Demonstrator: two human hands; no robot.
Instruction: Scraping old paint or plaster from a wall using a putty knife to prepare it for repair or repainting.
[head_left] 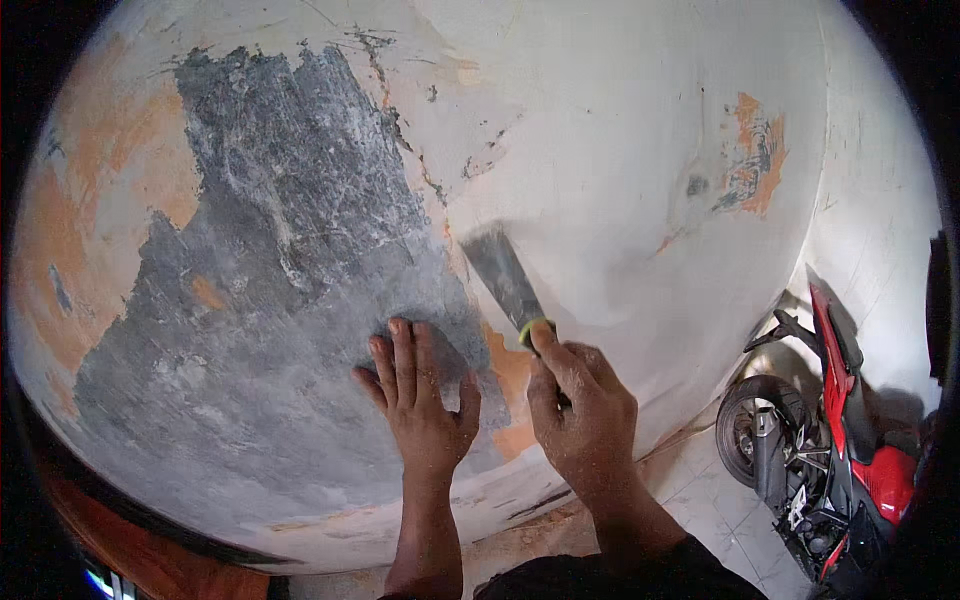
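In front of me rises a white painted wall (pixel 620 130) with a large bare grey patch (pixel 270 250) where the paint is gone. My left hand (pixel 424 415) lies flat on the lower right of that patch, fingers spread. A putty knife (pixel 505 275) with a broad metal blade and a yellow-green band on its handle is gripped in my right hand (pixel 585 410). Its blade points up and left, its tip at the patch's right edge, by a strip of orange undercoat (pixel 510 370). Whether the blade touches the wall I cannot tell.
At the right, a red and black motorcycle (pixel 835 430) stands on the tiled floor (pixel 700 510) beside the wall corner. Orange undercoat (pixel 90 220) shows at the far left, and a smaller chipped spot (pixel 755 155) lies to the upper right. A reddish-brown surface (pixel 130 530) is at lower left.
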